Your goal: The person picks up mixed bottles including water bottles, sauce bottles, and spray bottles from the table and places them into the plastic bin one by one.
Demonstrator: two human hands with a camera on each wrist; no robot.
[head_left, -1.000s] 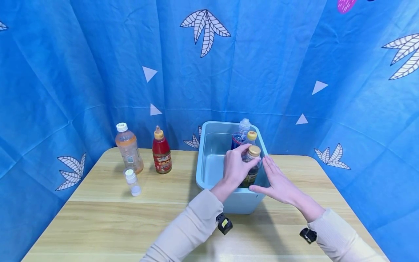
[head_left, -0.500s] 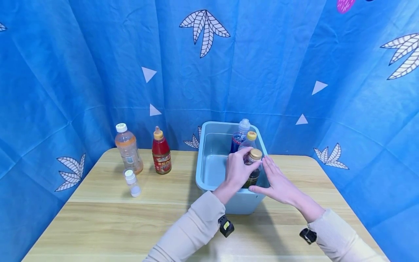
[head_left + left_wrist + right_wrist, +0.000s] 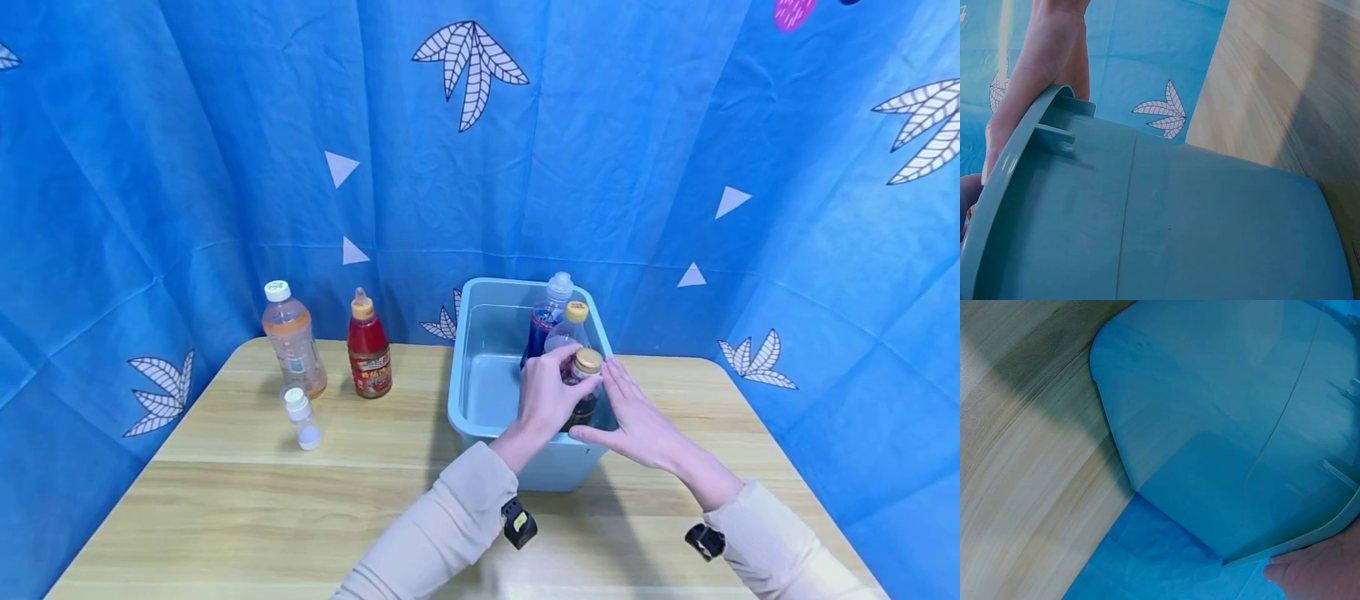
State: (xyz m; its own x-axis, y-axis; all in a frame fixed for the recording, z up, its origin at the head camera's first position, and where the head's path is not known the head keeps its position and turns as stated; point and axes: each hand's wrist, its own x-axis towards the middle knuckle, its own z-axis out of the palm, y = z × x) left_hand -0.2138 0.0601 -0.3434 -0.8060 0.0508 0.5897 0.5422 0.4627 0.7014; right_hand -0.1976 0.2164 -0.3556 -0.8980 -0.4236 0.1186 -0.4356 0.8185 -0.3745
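Pale wood grain runs over the counter [image 3: 247, 517], and at its left stands a see-through bottle [image 3: 296, 350] with a white cap and an orange band. Just in front of it is a small white-capped bottle [image 3: 303, 418]. Farther right, a red sauce bottle [image 3: 370, 354] stands upright, nozzle up, likely because its flat base suits it.

Next comes the light-blue bin [image 3: 555, 467]. Over its front rim reaches the left hand [image 3: 546, 392], thumb and fingers pinching the gold-capped bottle [image 3: 588, 361] near its neck, probably because the neck is slim and the dark body sits down inside the bin. Its base is hidden. Behind it in the bin stand a blue bottle [image 3: 543, 325] and a yellow-capped bottle [image 3: 577, 312], close together along the right side, perhaps for mutual support.

Rightmost, the right hand [image 3: 637, 417] lies at the bin's near right corner, fingers straight along the rim, thumb spread to the front edge, presumably to steady the bin.
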